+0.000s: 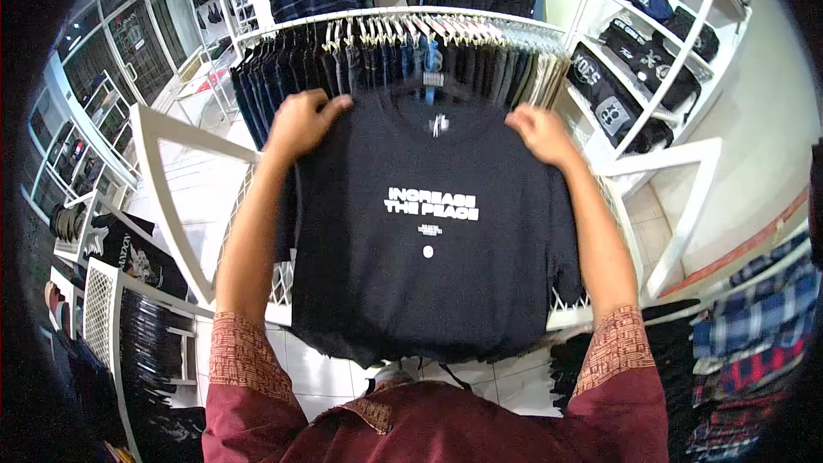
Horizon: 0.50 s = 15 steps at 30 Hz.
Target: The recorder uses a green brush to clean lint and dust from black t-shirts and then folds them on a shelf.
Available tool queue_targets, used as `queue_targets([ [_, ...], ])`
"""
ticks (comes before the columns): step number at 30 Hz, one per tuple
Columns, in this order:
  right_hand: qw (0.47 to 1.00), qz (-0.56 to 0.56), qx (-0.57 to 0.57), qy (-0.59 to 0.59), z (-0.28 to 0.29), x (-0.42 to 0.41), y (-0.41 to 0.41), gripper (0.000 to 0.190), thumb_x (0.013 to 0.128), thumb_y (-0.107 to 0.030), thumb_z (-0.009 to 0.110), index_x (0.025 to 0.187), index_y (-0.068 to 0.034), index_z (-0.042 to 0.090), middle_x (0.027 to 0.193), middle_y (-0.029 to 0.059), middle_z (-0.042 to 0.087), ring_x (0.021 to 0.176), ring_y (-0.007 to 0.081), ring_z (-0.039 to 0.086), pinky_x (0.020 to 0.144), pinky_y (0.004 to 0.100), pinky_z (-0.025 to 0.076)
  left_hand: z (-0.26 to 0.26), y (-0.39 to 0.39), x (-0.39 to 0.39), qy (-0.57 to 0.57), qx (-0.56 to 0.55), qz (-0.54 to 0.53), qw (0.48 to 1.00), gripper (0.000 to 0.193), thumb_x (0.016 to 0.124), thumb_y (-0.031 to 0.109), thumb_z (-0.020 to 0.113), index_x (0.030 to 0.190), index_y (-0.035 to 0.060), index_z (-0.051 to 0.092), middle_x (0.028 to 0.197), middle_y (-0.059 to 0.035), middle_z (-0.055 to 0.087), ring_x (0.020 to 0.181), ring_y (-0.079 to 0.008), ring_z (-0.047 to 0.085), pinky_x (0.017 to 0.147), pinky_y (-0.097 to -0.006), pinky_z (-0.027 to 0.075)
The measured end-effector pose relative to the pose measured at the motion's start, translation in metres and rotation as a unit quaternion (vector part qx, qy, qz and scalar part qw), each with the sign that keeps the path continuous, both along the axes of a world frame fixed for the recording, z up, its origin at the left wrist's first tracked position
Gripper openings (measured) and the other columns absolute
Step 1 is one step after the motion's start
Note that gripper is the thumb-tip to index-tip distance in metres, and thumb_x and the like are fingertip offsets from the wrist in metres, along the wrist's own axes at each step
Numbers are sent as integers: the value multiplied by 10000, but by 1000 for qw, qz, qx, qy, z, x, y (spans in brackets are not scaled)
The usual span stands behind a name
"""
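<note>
A black T-shirt (424, 283) with white print on its chest is spread out before me, its collar away from me and its hem toward my body. My left hand (307, 121) grips it at the shoulder on the left. At the opposite shoulder, my right hand (539, 132) pinches the cloth. The shirt covers most of a white metal mesh rack (280, 315), and more dark cloth shows at its left and right edges. Small tags lie at the neckline.
Trousers on hangers (386, 64) line a rail just beyond the shirt. White shelves (643, 90) with caps and bags stand at the back right. White frame bars (173, 206) rise on both sides. Folded checked shirts (759, 334) are at the right, hanging dark clothes (144, 347) at the left.
</note>
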State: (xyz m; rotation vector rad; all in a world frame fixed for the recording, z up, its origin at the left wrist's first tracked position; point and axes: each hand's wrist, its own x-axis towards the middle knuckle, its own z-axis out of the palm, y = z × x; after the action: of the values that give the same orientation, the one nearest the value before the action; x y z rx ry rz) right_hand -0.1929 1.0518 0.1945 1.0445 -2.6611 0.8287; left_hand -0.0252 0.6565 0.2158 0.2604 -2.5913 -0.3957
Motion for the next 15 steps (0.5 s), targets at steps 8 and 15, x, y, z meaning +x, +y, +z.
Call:
queue_targets([
  [8, 994, -4, 84, -66, -118, -78, -36, 349, 1000, -373, 580, 1106, -53, 671, 1043, 219, 705, 1015, 415, 664, 858, 491, 511, -119, -29, -74, -87, 36, 14, 996, 662, 917, 617, 624, 996, -32, 732, 866, -264, 714, 850, -405, 717, 770, -484, 555],
  [15, 999, -2, 26, -45, -128, -96, -99, 430, 950, -397, 627, 1256, -94, 633, 1140, 198, 693, 1041, 409, 664, 916, 494, 517, -151, -41, -103, -88, 77, 35, 993, 699, 913, 628, 624, 1055, -48, 727, 864, -275, 714, 836, -394, 729, 770, -468, 564],
])
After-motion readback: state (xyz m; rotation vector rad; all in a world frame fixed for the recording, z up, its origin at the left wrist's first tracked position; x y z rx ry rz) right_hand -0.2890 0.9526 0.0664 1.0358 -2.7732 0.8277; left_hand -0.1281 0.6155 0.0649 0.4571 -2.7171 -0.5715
